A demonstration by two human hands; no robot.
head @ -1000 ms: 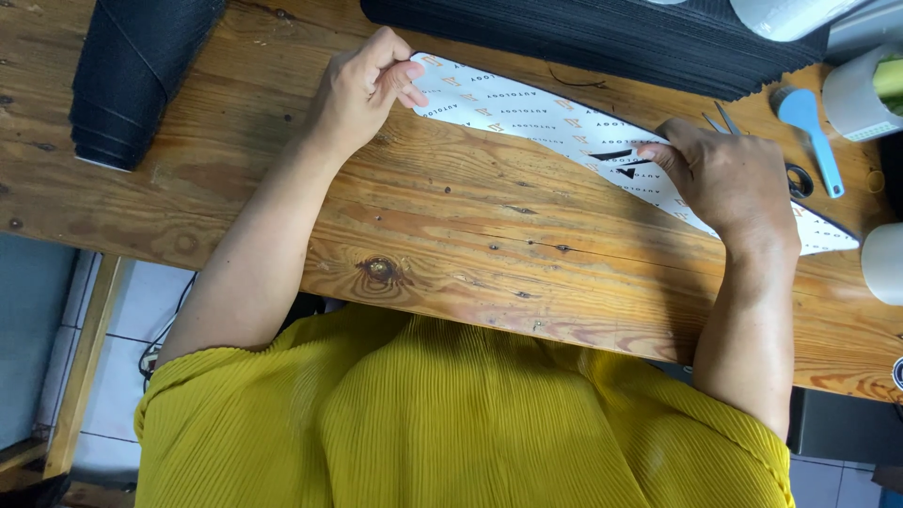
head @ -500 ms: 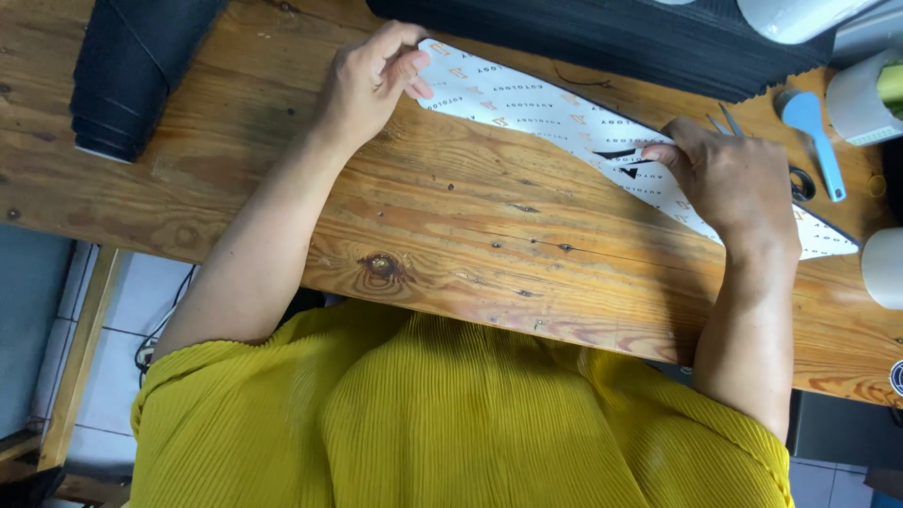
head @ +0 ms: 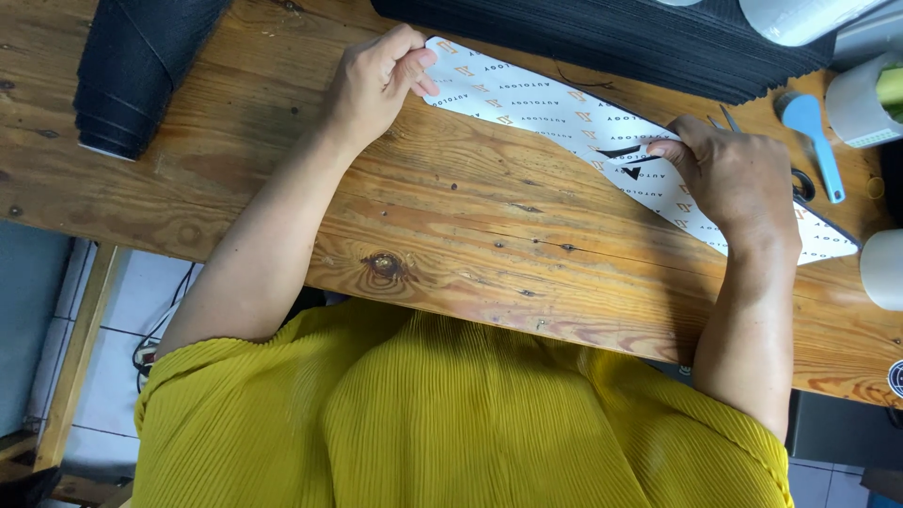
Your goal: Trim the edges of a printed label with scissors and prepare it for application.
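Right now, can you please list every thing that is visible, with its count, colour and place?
printed sheet: one, white with small marks, long and curved, lying across the table
table: one, brown wood, fills the view
fabric stack: one, black, top edge
fabric roll: one, black, top left
scoop: one, light blue, right
rolls: several, whitish, right edge
shirt: one, yellow, bottom
left hand: pinches the sheet's left end
right hand: presses on the sheet's right part

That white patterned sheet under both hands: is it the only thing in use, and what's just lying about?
In use:
white patterned sheet
left hand
right hand

Lying about:
black stack
dark roll
blue scoop
white rolls
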